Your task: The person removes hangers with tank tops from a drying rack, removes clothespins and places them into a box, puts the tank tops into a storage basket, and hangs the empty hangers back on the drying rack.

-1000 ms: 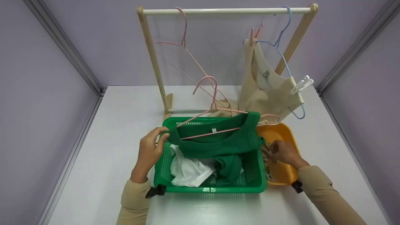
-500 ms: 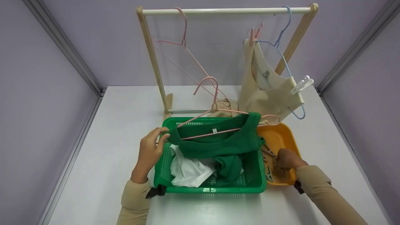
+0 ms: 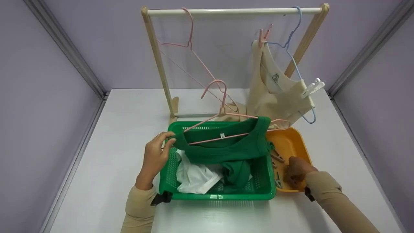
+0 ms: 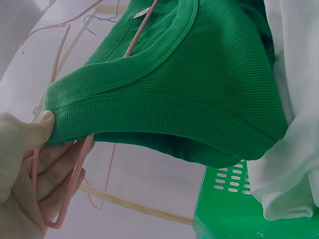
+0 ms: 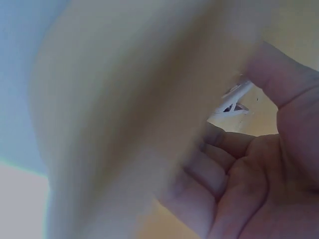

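Note:
My left hand pinches one shoulder strap of a green ribbed tank top together with the end of a pink hanger. In the left wrist view, the hanger end pokes out past the strap, across the fingers. The tank top's far strap lies over the hanger's other arm, and its lower part droops into the green basket. My right hand reaches down into an orange basin holding several clothespins. A pale clothespin shows between thumb and fingers; the fingertips are hidden.
White cloth lies in the basket. Behind stands a rack with a bare pink hanger and a beige tank top on a blue hanger, clipped by pink and white clothespins.
My right hand has shifted right and toward the near end inside the basin, uncovering clothespins by its left side. The left hand keeps its grip; the tank top and hanger barely moved.

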